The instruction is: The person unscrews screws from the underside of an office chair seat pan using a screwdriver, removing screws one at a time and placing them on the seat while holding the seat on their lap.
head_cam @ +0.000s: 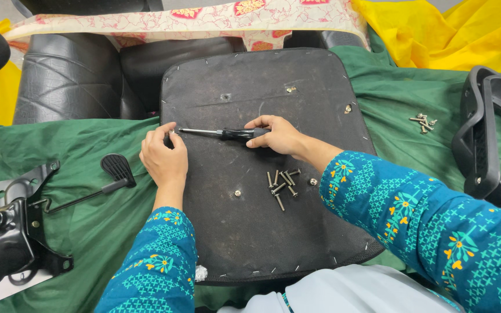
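**Screwdriver tip at the seat's left edge**

The screwdriver (pixel 221 133) lay almost flat across the upturned seat base (pixel 262 232), its black handle wrapped in the right hand (pixel 276 134), fingers closed firmly around it. Its thin shaft ran leftward from that grip to the base's edge, where the left hand (pixel 162 155) was curled, thumb and fingertips pinched narrowly around something small at the tip.

Just below the right wrist, a loose cluster of screws (pixel 281 184) rested on the base. Further out from the grip, to the right, a second small pile of screws (pixel 423 123) sat on the green cloth (pixel 88 232), beside a black armrest (pixel 482 133). Left of the pinching hand lay a lever (pixel 111 174) and, beyond it, a metal bracket (pixel 13 232).

With the shaft held so flat, the tip could likely slip out of a screw head and jab the left fingers, which sat right against it. A sweep of the right forearm could also scatter the nearby screws across the cloth.

What the left fingers pinched was hidden by the hand itself, so whether the tip was seated in a screw could not be told. The bracket and armrest were cut off at the frame edges.
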